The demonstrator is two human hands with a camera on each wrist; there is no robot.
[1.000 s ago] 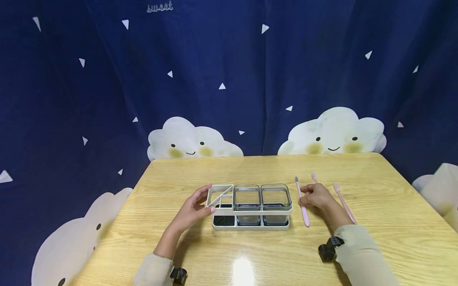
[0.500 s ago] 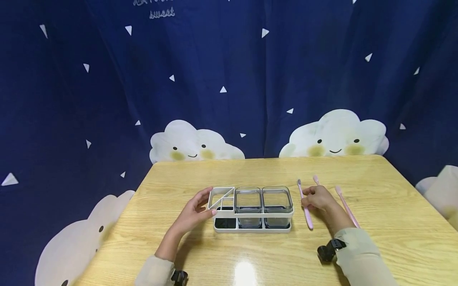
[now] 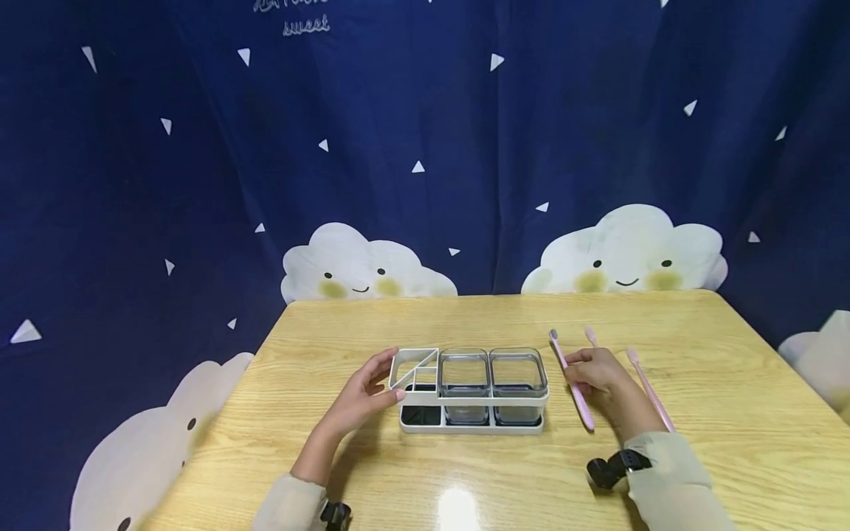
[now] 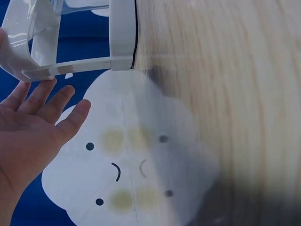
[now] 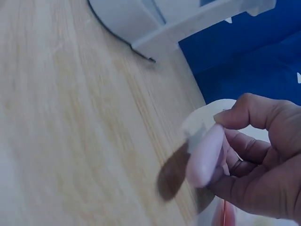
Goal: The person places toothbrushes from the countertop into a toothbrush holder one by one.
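Observation:
A white toothbrush holder (image 3: 478, 402) with two clear square cups (image 3: 465, 375) in it stands mid-table. My left hand (image 3: 364, 389) holds its left end, thumb at the front rim and fingers at the back corner. In the left wrist view, fingertips touch the end of the frame, and most of the thumb is out of view. To the right of the holder, my right hand (image 3: 600, 374) pinches a light purple toothbrush (image 3: 581, 405) between thumb and fingers. Its grey-bristled head points away from me. The right wrist view shows the handle end (image 5: 206, 157) above its shadow.
Two pink toothbrushes lie at the right: one (image 3: 590, 336) is partly hidden behind my right hand, the other (image 3: 649, 387) is partly covered by the forearm. A dark blue curtain (image 3: 372, 147) with cloud prints hangs behind the wooden table (image 3: 398, 487).
The purple toothbrush has tilted a little, its handle end swinging right in my right hand. My left hand stays on the holder. The whole head view has shifted slightly.

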